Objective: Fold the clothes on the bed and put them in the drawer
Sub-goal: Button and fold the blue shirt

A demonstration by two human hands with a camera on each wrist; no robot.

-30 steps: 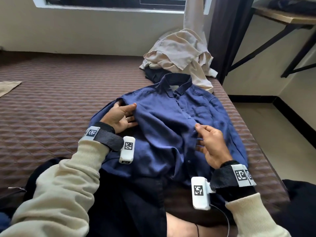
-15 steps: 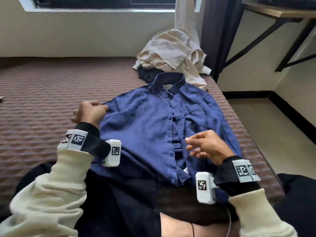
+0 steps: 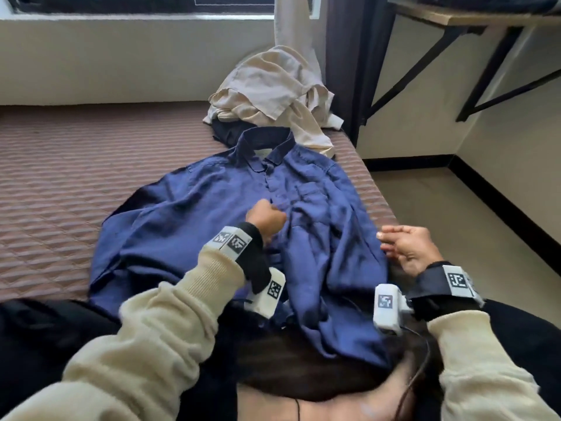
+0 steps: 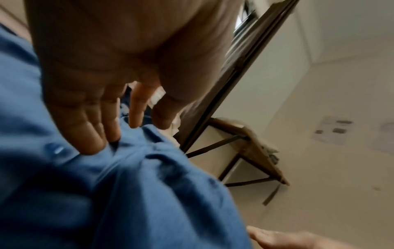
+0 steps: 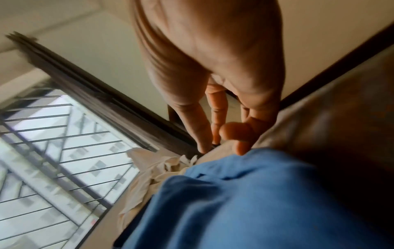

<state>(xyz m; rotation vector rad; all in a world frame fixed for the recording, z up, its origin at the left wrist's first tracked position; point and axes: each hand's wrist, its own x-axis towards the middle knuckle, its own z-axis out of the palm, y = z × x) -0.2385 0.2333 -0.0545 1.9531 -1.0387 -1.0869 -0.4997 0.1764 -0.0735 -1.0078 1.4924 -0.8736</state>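
On the blue shirt (image 3: 188,226), left hand (image 3: 266,219) presses flat.

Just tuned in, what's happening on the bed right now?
A person is smoothing out a blue shirt spread face up on the bed. The left hand rests on its button placket; the right hand hovers open at its right edge. A beige garment pile waits behind the collar. Nothing is folded yet.

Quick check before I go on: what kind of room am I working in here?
Most likely a bedroom in a home. A bed with a quilted brown cover sits under a barred window, a blue shirt and a beige garment lie on it, and a wall-mounted shelf hangs alongside.
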